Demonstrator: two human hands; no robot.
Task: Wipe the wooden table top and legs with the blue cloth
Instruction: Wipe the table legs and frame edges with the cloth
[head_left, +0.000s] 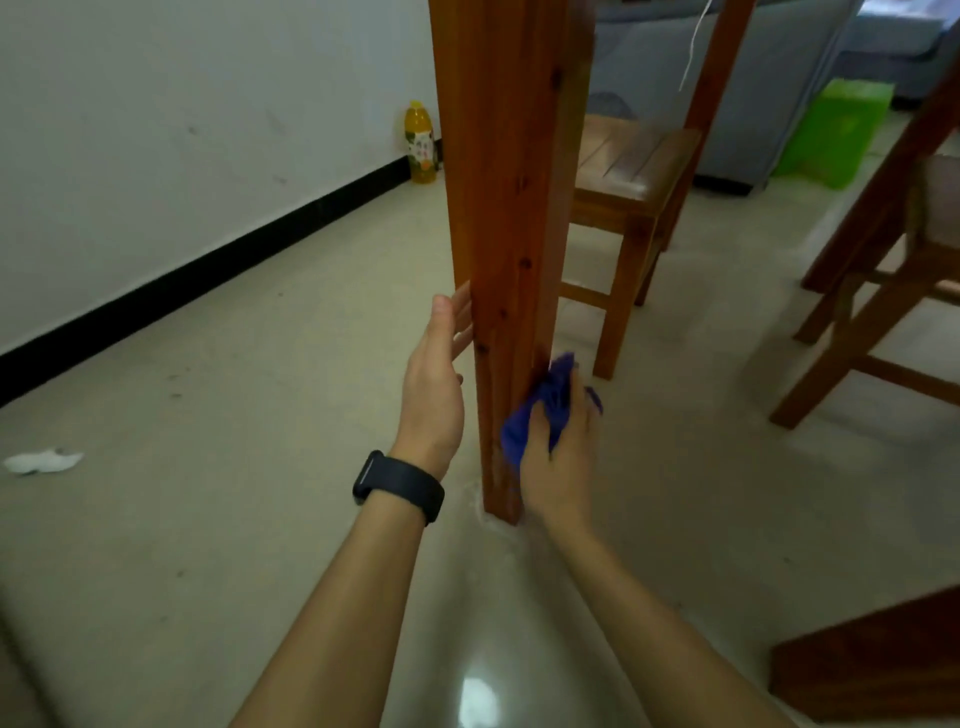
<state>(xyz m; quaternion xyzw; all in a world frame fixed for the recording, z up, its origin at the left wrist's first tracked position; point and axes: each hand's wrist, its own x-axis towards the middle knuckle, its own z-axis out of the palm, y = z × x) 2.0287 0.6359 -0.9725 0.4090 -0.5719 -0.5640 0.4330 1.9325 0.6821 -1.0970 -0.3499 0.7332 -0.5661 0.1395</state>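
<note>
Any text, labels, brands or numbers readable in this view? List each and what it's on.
No text can be read here.
Yellow bottle by the wall: its label carries print, too blurred to read.
Green box on the floor: faint marks, not legible.
Black wristband on the left wrist: no characters visible.

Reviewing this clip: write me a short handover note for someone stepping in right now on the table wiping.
Left hand: open, straight fingers resting against the left face of the near table leg, steadying it.
Right hand: grips the bunched blue cloth and presses it on the leg's right side, low down near the floor.
Done: cannot be judged from this view; the table top is out of frame.
Left: finish this leg down to its foot, then the far leg and any other legs; check the top.
Note: a wooden stool stands close behind the leg.
</note>
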